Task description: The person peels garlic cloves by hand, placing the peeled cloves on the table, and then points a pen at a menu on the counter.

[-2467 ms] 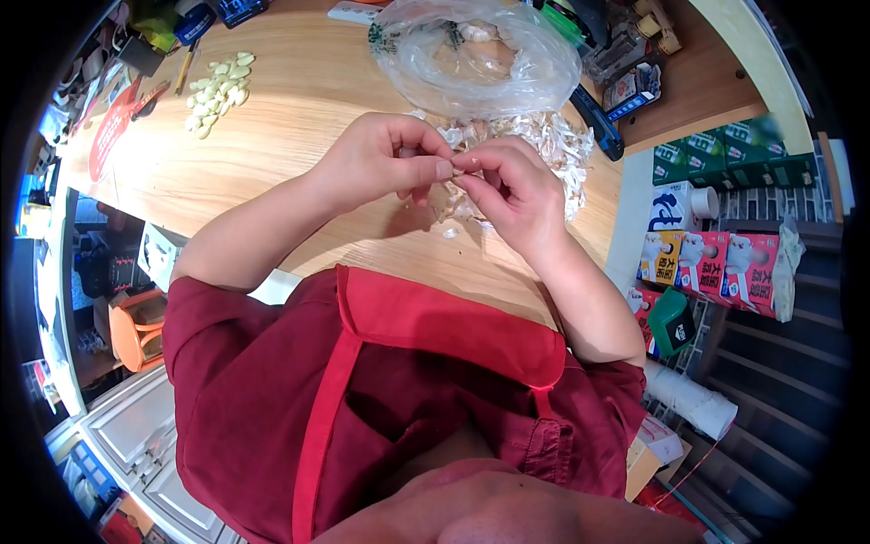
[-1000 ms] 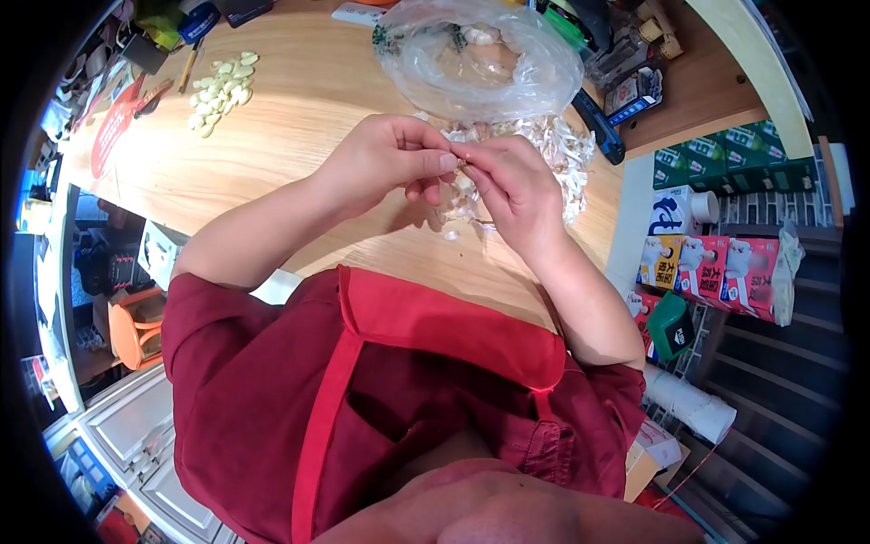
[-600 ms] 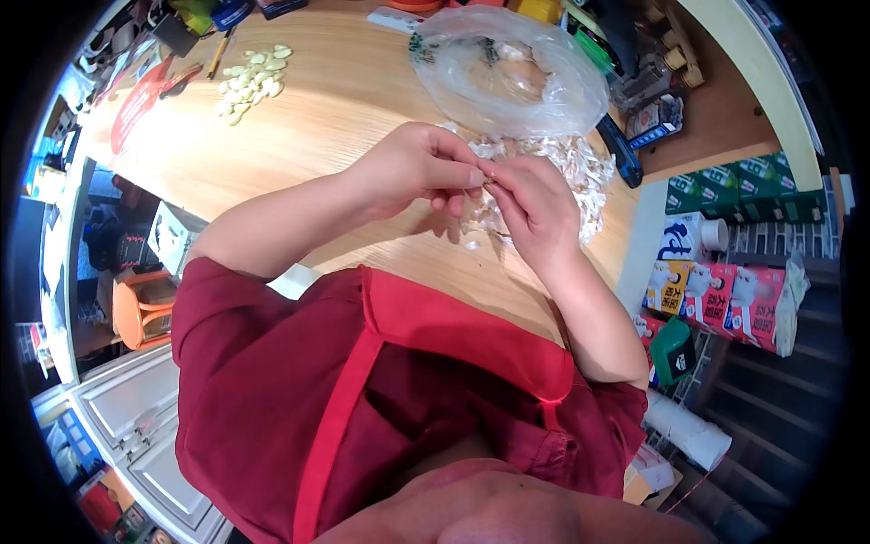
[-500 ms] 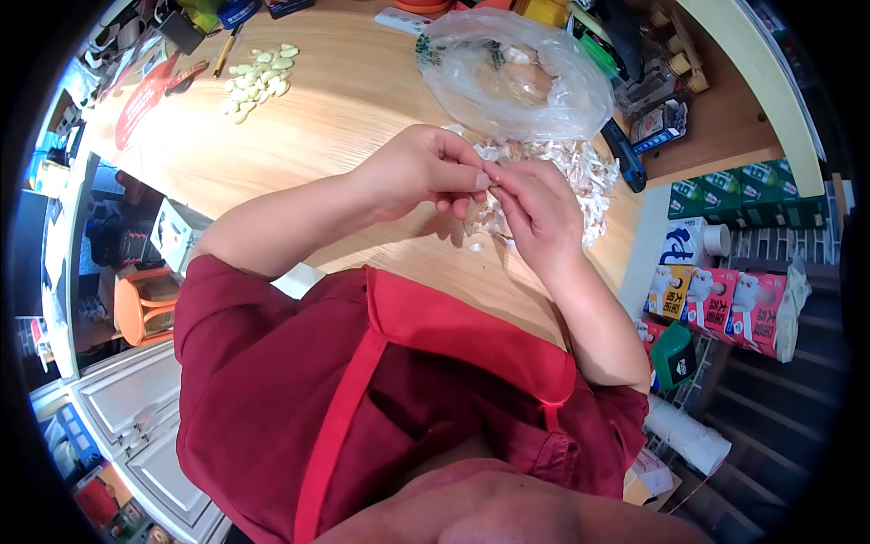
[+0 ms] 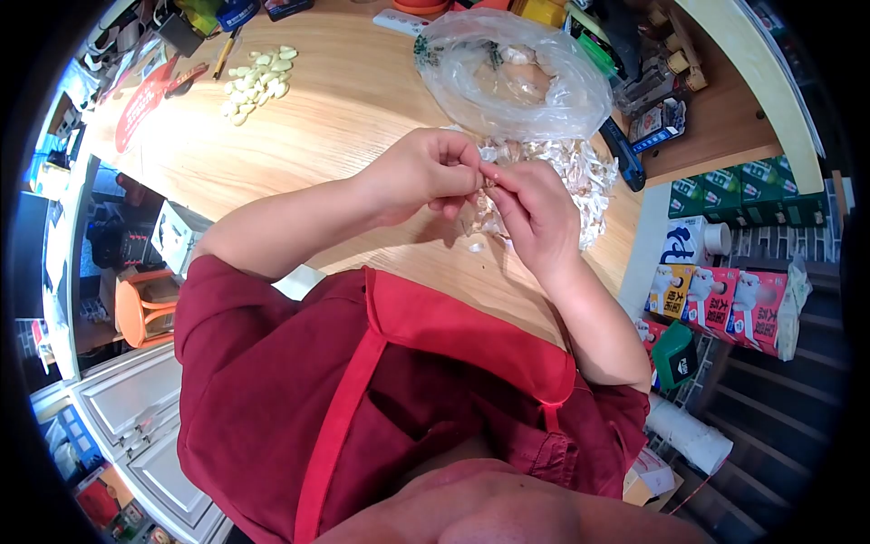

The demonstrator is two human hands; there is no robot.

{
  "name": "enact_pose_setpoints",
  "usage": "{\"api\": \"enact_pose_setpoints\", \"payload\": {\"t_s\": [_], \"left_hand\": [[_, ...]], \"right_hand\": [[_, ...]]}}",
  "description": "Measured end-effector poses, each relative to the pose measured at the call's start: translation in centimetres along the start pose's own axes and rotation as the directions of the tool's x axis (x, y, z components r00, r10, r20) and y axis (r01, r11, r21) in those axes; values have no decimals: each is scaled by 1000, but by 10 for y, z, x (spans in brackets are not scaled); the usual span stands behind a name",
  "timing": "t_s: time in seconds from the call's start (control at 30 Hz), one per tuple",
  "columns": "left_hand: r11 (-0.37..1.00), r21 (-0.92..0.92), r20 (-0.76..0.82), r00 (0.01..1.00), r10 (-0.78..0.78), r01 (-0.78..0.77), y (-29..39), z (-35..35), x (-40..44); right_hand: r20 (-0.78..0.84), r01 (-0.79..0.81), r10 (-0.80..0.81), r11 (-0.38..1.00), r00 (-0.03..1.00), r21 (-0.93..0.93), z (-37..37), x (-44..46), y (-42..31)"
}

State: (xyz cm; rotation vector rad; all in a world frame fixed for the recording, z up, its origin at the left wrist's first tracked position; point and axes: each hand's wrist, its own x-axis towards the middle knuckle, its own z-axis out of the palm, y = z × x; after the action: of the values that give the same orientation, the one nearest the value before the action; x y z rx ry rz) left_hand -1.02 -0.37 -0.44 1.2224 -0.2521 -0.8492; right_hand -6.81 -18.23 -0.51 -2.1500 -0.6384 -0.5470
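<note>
Just past the top edge of your red apron (image 5: pixel 462 326), at the middle of the head view, your two hands meet over the worktop (image 5: pixel 353 91). Your left hand (image 5: pixel 426 179) and right hand (image 5: pixel 542 204) each have thumb and forefinger drawn narrow, and the two pinches come together on one small brownish piece (image 5: pixel 490 184). Your fingertips cover most of it, so you cannot tell its shape or how much each grip carries.

Right under your grip and spreading out to its right, a heap of papery garlic skins (image 5: pixel 580 172) lies on the worktop, partly hidden by your right hand. A loose flake (image 5: pixel 477 246) sits nearer to you than the grip. Straight beyond the grip, past the skins, is a clear plastic bag (image 5: pixel 462 100) with garlic bulbs (image 5: pixel 524 77) inside. Well off to the left of your grip and farther away, pale peeled cloves (image 5: pixel 258 86) are gathered in a loose patch. Beyond them to the left are a thin yellow stick (image 5: pixel 225 54) and a red fan (image 5: pixel 140 109). To the right of the grip, past the skins, lies a blue-and-black tool (image 5: pixel 623 154), with a small box (image 5: pixel 659 125) just beside it.
</note>
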Motion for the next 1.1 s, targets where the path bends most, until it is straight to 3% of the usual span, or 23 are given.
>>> {"api": "enact_pose_setpoints", "payload": {"t_s": [0.03, 0.13, 0.27, 0.47, 0.57, 0.67, 0.87, 0.97, 1.07, 1.1], "left_hand": [[999, -5, 5, 999, 34, -34, -1, 1, 0], [999, -4, 16, 998, 53, -53, 1, 0, -1], [989, 44, 93, 986, 139, -143, 0, -5, 0], [986, 86, 65, 989, 135, -140, 4, 0, -2], [981, 133, 71, 988, 135, -143, 3, -1, -1], [973, 141, 100, 980, 170, -183, 0, -4, 0], [965, 138, 26, 975, 223, -224, 6, -2, 0], [966, 194, -52, 982, 184, -170, 7, 0, -1], [867, 452, 1, 972, 233, -209, 6, -2, -2], [869, 435, -4, 964, 264, -236, 4, -2, -1]], "right_hand": [[-11, -24, 24, 1000, 1000, 17, 0, 0, 0], [54, -392, 394, 873, 917, 291, 0, -2, -10], [145, -517, 516, 709, 844, 480, -1, -5, -1], [198, -527, 524, 610, 829, 592, -1, -4, 2], [170, -458, 453, 664, 875, 591, 0, -5, 5], [213, -534, 509, 648, 834, 544, -3, -4, 5], [304, -522, 560, 281, 771, 806, -4, -4, 12], [340, -521, 524, 244, 781, 818, -7, -4, 11], [336, -515, 528, 237, 780, 824, -7, -3, 10], [326, -507, 534, 234, 780, 829, -6, -4, 10]]}}
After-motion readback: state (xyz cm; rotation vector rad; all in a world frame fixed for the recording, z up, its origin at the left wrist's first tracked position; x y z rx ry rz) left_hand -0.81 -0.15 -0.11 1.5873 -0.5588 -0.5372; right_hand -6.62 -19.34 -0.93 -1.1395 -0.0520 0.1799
